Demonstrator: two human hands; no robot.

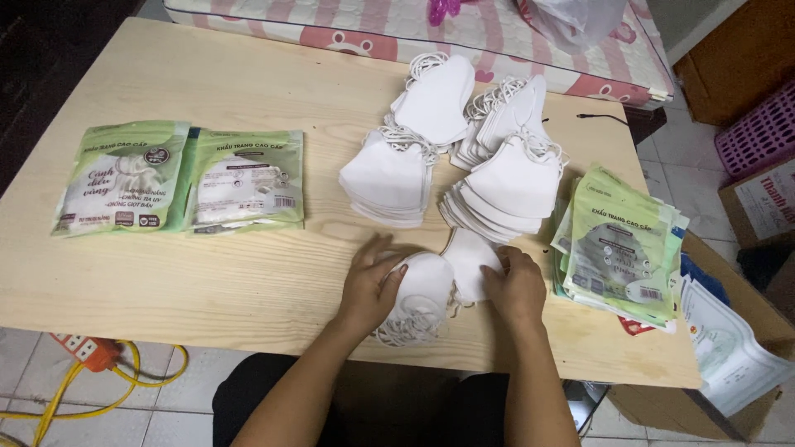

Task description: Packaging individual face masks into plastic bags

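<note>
Closest to me, both forearms reach up from the bottom edge onto the pale wooden table (pixel 207 273). I see my left hand (pixel 371 285) lying flat with its fingers spread over a small stack of white face masks (pixel 422 290), pressing down on it; loose ear loops spill out at the near side of that stack. My right hand (pixel 515 285) rests on a single white mask (pixel 468 261) just beside the stack, fingers curled over its right edge; whether it pinches the mask or only presses it I cannot tell. Both masks sit near the table's front edge, roughly centre.

Beyond the hands I see several fanned piles of white masks (pixel 464 157) spread across the middle of the table. At the right edge lies a heap of empty green-and-white pouches (pixel 621 248), overlapping and hanging towards a cardboard box (pixel 745 364) beside the table. Well apart, on the left side, two filled green pouches (pixel 178 178) lie side by side. An orange power strip (pixel 83 348) with yellow cable sits on the tiled floor.
</note>
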